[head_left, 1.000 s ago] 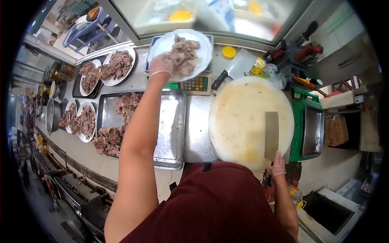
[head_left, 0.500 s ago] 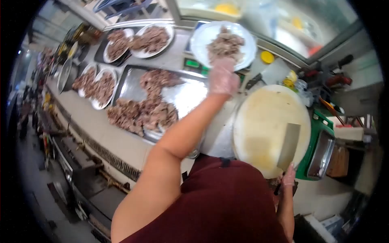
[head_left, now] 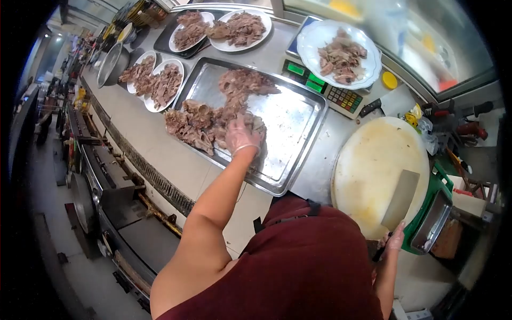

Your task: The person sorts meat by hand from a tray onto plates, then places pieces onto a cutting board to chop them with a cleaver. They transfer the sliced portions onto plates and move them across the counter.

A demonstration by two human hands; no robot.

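My left hand [head_left: 242, 137], in a clear plastic glove, presses into the pile of cooked meat [head_left: 194, 125] on the metal tray [head_left: 290, 140]. Its fingers curl round some pieces, their tips partly hidden among them. Low on the right, my gloved right hand [head_left: 396, 238] grips the dark handle of a cleaver [head_left: 401, 198]. The broad blade lies over the round, stained chopping board [head_left: 373, 154]. Beyond the tray, a white plate [head_left: 306, 49] bearing sliced meat rests on a digital scale [head_left: 341, 101] with lit green displays.
Several plates of meat, including an oval plate [head_left: 261, 40], line the back left near a metal bowl [head_left: 111, 66]. Behind the board lies another cleaver [head_left: 397, 101], beside a yellow lid [head_left: 389, 80]. A green crate [head_left: 440, 178] and a small metal pan [head_left: 433, 221] stand right of the board.
My left hand has left the plate on the scale and come down to the meat in the tray. The view has shifted. My right hand still holds the cleaver over the board.
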